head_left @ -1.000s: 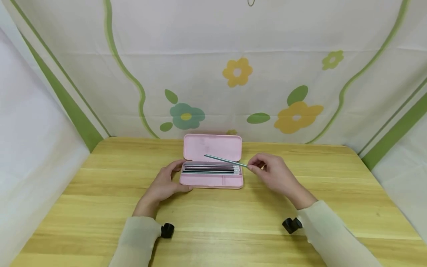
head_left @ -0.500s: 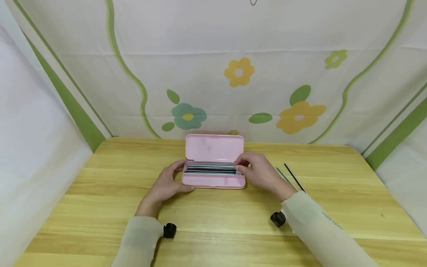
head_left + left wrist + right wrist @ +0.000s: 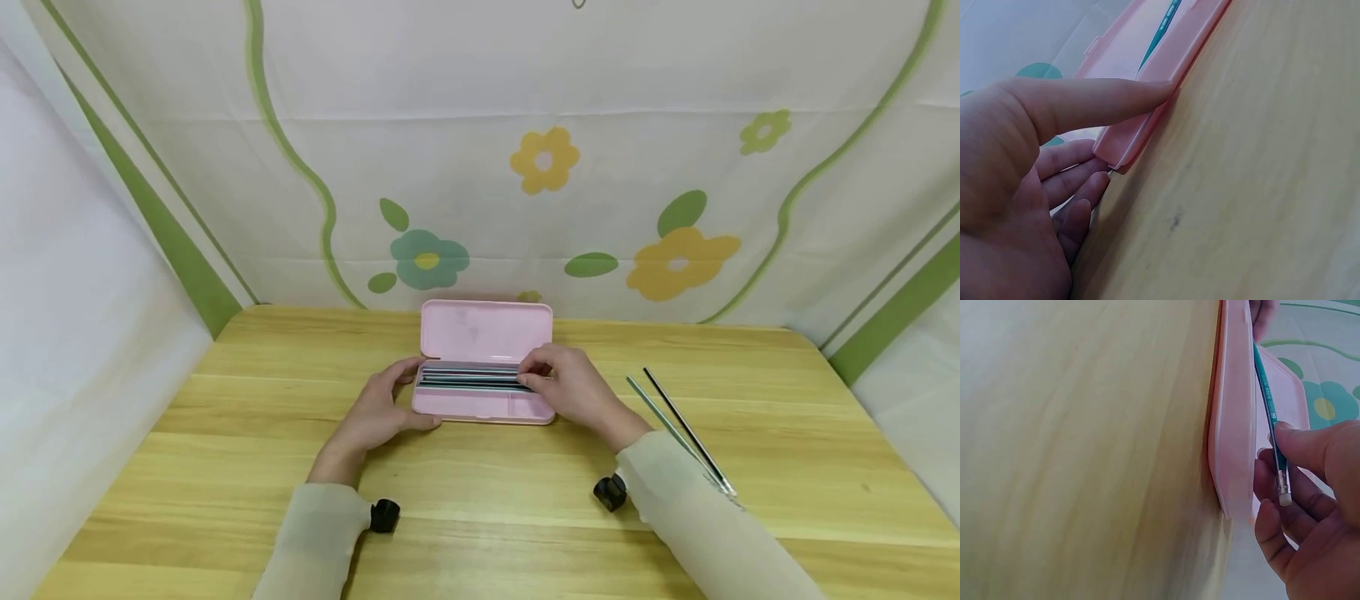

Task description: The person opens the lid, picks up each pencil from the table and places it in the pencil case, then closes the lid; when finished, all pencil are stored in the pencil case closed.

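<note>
The pink pencil case (image 3: 461, 405) lies with its lid up at the back of the table, several pencils (image 3: 465, 385) lying side by side in its long compartment. At the case's left end is my left hand (image 3: 375, 408), thumb on the front edge and fingers round the side; the left wrist view shows this grip close up. My right hand (image 3: 573, 390) is over the right end of the compartment. In the right wrist view its thumb and fingers pinch a green pencil (image 3: 1268, 394) near the white eraser, the shaft reaching along the case.
Two more pencils, one green (image 3: 660, 406) and one black (image 3: 678, 412), lie on the wooden table (image 3: 480, 533) to the right, partly under my right sleeve (image 3: 697, 500). A flower-patterned cloth (image 3: 480, 167) hangs behind the table.
My right hand has moved left, bringing the green pencil from a tilted position in the air down to the compartment. The two table pencils have come into view beside the forearm. The left hand stays put.
</note>
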The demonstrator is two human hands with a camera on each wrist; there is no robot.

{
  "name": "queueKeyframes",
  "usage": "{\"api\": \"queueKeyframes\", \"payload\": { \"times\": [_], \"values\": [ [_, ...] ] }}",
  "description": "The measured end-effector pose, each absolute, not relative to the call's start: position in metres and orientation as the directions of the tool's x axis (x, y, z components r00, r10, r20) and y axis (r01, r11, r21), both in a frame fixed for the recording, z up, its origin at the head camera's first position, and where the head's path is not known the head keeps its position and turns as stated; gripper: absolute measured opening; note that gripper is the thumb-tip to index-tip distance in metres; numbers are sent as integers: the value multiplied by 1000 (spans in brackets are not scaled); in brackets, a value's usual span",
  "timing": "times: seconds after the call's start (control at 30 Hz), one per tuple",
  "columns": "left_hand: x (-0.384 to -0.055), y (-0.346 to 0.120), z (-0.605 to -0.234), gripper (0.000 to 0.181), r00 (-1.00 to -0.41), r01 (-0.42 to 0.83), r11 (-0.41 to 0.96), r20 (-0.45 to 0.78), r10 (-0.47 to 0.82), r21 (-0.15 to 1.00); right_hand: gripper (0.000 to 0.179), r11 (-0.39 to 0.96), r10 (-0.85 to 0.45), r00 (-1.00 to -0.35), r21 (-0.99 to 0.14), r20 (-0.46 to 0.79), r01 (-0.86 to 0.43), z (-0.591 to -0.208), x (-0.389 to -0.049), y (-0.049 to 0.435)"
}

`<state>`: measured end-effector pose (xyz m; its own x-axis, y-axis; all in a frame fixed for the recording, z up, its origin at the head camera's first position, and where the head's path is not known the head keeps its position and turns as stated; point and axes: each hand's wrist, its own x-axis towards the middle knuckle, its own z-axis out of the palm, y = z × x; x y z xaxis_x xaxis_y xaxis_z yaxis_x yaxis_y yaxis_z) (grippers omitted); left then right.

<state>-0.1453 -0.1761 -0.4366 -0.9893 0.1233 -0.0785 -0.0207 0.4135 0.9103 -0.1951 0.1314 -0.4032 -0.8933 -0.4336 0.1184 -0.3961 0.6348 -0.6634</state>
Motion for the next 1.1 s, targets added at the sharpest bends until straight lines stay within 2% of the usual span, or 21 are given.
{"api": "queueKeyframes", "payload": {
  "times": [0.37, 1.1],
  "values": [
    [-145, -174, -438, 96, -989, -17, 403, -74, 126, 915, 6, 652, -412, -902, -649, 131, -392, -406, -200, 124],
    [-145, -174, -439, 94, -989, -18, 392, -73, 126, 920, 5, 690, -370, -927, -650, 59, -316, -408, -197, 122]
  ]
}}
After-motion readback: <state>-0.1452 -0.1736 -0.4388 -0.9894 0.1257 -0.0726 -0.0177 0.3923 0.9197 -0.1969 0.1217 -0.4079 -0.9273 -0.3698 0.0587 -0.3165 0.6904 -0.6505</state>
